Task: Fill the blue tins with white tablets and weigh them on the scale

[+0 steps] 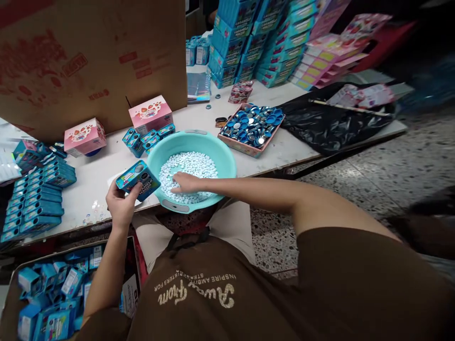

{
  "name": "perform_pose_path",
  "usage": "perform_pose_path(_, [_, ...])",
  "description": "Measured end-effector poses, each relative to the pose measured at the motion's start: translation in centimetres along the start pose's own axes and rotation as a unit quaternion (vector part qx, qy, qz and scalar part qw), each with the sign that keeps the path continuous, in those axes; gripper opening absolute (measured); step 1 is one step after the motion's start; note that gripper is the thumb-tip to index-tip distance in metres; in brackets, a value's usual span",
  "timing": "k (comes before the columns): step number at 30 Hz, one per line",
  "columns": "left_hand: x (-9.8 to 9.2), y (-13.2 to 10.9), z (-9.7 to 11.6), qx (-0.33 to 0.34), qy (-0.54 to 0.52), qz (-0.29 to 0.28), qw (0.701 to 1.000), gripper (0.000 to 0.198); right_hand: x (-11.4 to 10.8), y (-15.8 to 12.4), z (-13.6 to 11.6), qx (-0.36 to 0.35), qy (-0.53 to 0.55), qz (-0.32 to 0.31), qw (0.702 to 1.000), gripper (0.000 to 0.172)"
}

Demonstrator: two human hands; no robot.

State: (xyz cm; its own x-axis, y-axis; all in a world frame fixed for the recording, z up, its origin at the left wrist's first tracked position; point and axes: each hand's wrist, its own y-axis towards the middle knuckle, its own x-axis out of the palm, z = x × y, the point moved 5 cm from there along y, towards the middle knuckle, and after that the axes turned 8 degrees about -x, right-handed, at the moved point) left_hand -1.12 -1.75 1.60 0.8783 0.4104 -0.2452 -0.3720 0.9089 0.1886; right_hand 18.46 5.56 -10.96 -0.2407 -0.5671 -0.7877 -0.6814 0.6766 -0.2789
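Note:
My left hand is closed round a small blue candy box with a round hole in its top, held just left of a teal basin. White tablets cover the basin's bottom. My right hand reaches into the basin, its fingers curled down onto the tablets. I cannot make out whether it has any pinched.
Flat rows of blue boxes lie at the left. Pink boxes and a big cardboard carton stand behind. A pink tray of blue caps, stacked blue cartons and a black bag sit at the right. A carton of blue boxes is below.

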Motion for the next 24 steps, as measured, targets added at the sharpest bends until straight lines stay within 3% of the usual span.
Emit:
perform_pose_path(3, [-0.5, -0.1, -0.5, -0.002, -0.003, 0.002, 1.0, 0.04, 1.6, 0.5, -0.6, 0.015, 0.015, -0.004, 1.0, 0.038])
perform_pose_path(7, [-3.3, 1.9, -3.0, 0.014, 0.025, 0.054, 0.998, 0.045, 2.8, 0.3, -0.3, 0.021, 0.037, -0.026, 0.999, 0.03])
perform_pose_path(12, [-7.3, 5.8, -9.4, -0.022, 0.028, 0.102, 0.994, 0.05, 2.8, 0.1, -0.2, 0.0, 0.077, -0.064, 0.995, 0.049])
perform_pose_path(15, [-8.4, 7.1, -12.0, -0.045, 0.021, 0.113, 0.992, 0.05, 2.0, -0.5, -0.3, 0.033, 0.234, -0.036, 0.971, 0.057])
perform_pose_path(17, [-8.1, 7.2, -12.0, -0.037, 0.016, 0.11, 0.993, 0.047, 1.3, -1.0, -0.3, 0.079, 0.39, -0.008, 0.917, 0.056])
perform_pose_path(19, [-7.1, 6.7, -10.9, -0.019, 0.003, 0.096, 0.995, 0.045, 0.3, -1.4, -0.6, 0.115, 0.525, 0.007, 0.843, 0.049])
perform_pose_path(22, [-4.3, 5.1, -7.8, -0.003, -0.033, 0.048, 0.998, 0.045, -1.8, -1.7, -1.2, 0.132, 0.683, 0.052, 0.717, 0.032])
perform_pose_path(24, [-1.8, 3.7, -5.6, -0.004, -0.051, -0.002, 0.999, 0.044, -3.8, -1.9, -1.4, 0.118, 0.752, 0.117, 0.638, 0.021])
